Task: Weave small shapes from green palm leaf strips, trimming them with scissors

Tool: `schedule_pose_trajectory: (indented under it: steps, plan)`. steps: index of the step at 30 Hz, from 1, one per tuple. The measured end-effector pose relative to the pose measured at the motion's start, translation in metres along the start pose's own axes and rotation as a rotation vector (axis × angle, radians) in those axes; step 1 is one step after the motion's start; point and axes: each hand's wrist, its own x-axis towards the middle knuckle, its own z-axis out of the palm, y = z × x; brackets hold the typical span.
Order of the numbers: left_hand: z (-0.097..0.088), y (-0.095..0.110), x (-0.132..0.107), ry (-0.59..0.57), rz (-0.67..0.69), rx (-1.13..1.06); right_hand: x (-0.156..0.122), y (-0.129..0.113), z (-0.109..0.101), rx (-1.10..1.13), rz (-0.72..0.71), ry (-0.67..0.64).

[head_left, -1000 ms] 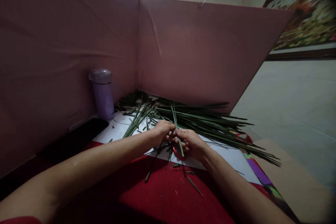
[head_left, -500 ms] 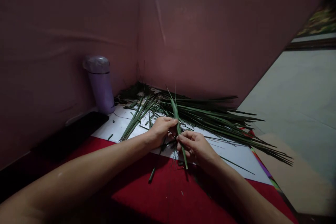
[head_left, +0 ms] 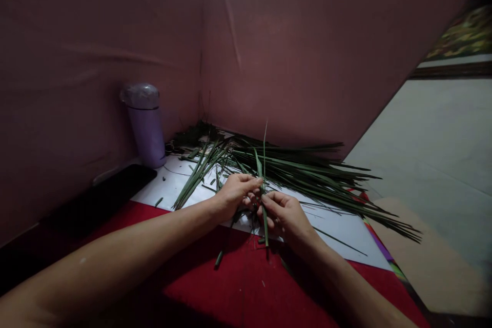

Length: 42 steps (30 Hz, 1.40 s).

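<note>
Between my hands stands a long green leaf blade, its tip pointing up and its lower end hanging over the red cloth. My left hand pinches it from the left with thumb and fingers. Just below, my right hand grips the same blade, fingers curled around it. A thin strand rises beside the blade. Behind my hands lies a large pile of long green leaves, fanned out to the right. A smaller bundle of leaf strips lies to the left of my hands.
A purple tumbler with plastic over its top stands at the left by the pink wall. A dark flat object lies before it. White sheet and red cloth cover the table, with leaf scraps scattered about.
The leaf blade has turned more edge-on and sits slightly lower between my hands. Its thin strand now stands more upright. The view has shifted a little.
</note>
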Motion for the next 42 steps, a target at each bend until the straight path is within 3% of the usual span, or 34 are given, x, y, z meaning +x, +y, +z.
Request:
schedule_pose_trajectory:
  steps: [7, 17, 23, 30, 37, 42]
  plan:
    - [0.001, -0.001, -0.001, 0.011, 0.006, 0.098, -0.002, -0.004, 0.003, -0.056, -0.026, 0.063]
    - [0.004, 0.004, -0.002, -0.049, -0.035, -0.041, 0.001, 0.0, 0.002, 0.016, -0.064, 0.074]
    - [0.003, 0.003, -0.001, 0.004, -0.068, -0.093, -0.002, -0.004, 0.005, -0.106, -0.1, 0.115]
    - [-0.001, 0.003, 0.003, 0.026, -0.086, -0.151, -0.002, 0.005, 0.004, -0.193, -0.228, 0.068]
    - [-0.002, 0.005, 0.003, 0.004, -0.083, -0.178, -0.002, 0.007, 0.006, -0.189, -0.198, 0.079]
    - [-0.003, 0.006, 0.003, 0.058, -0.054, -0.192, -0.004, 0.003, 0.007, -0.181, -0.168, 0.09]
